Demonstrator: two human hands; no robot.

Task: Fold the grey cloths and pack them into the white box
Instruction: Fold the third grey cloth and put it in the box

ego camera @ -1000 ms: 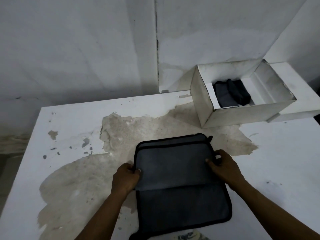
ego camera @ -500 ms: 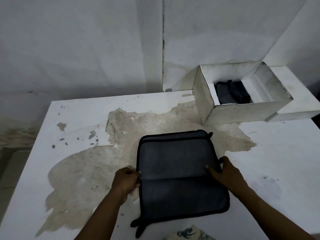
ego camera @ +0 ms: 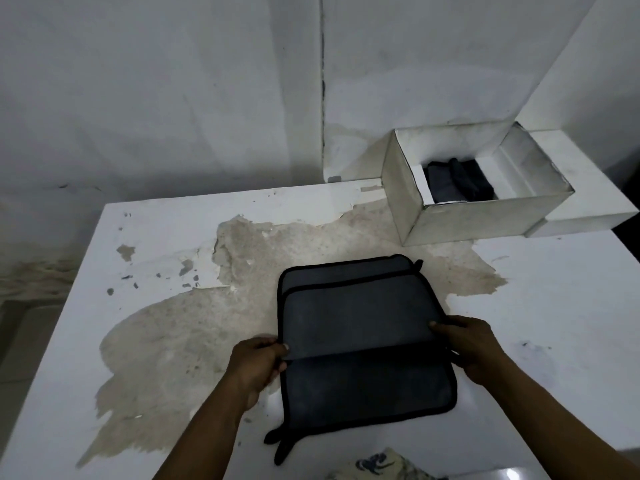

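Observation:
A grey cloth [ego camera: 360, 317] with black trim lies partly folded on the white table [ego camera: 554, 306], its upper layer doubled over the lower one. My left hand [ego camera: 258, 362] pinches the fold's left edge. My right hand [ego camera: 467, 341] pinches the fold's right edge. The white box [ego camera: 478, 220] stands open at the back right, and a folded grey cloth [ego camera: 457, 183] lies inside it.
A large patch of peeled paint [ego camera: 207, 323] covers the table's middle and left. The box's white lid [ego camera: 588, 202] lies beside the box on the right. A scrap of patterned fabric [ego camera: 377, 465] shows at the bottom edge. White walls close off the back.
The cloth's fold has shifted a little toward me with both hands still on its side edges. The view has tilted, so the near hem and its loops now show fully.

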